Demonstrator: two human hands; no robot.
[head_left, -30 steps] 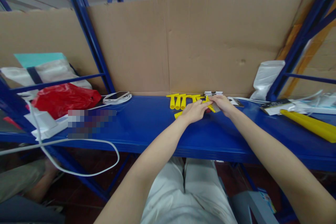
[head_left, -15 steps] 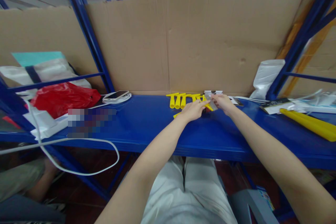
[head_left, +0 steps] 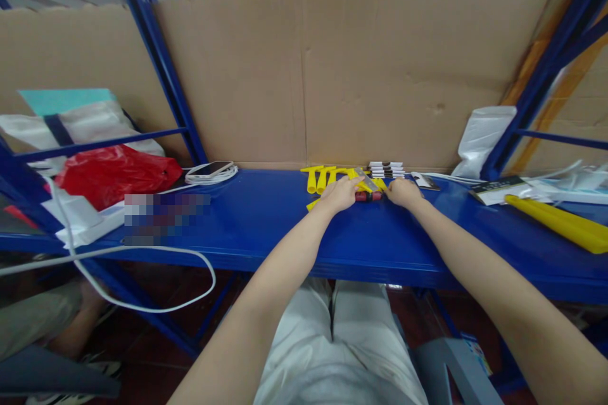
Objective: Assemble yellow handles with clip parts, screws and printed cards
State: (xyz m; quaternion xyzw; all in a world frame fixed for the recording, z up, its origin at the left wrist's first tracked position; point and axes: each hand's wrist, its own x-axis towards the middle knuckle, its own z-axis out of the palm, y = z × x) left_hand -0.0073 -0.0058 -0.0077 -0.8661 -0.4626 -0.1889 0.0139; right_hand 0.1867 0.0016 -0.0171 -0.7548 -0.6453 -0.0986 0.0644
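Holding a yellow tool (head_left: 363,185) at the back of a blue desk (head_left: 266,221)

Both arms reach forward over the desk, and the two hands meet near its far edge. The left hand (head_left: 340,195) is closed about the yellow tool, its fingers pointing right; a flat grey strip (head_left: 369,182) slants across the tool beside the fingertips. The right hand (head_left: 403,192) is curled just to the right of it, fingertips near the tool's right end; whether it grips anything is hidden by its own knuckles.

Directly below the tool, between the hands, lies a red and black object (head_left: 368,197). To the left of the tool stands a row of yellow T-shaped pieces (head_left: 311,181), partly covered by the left hand, and another yellow piece (head_left: 312,205) shows beside the left wrist. Behind the right hand sits a stack of white and black items (head_left: 386,169), close to the cardboard panel (head_left: 228,76) that backs the desk.

Farther left, a phone (head_left: 212,169) rests on a coiled white cable (head_left: 192,178), with a red plastic bag (head_left: 118,174) beyond it. Well off to the right are a white pouch (head_left: 482,142), leaning by the blue frame (head_left: 527,101), and a long yellow object (head_left: 555,223).
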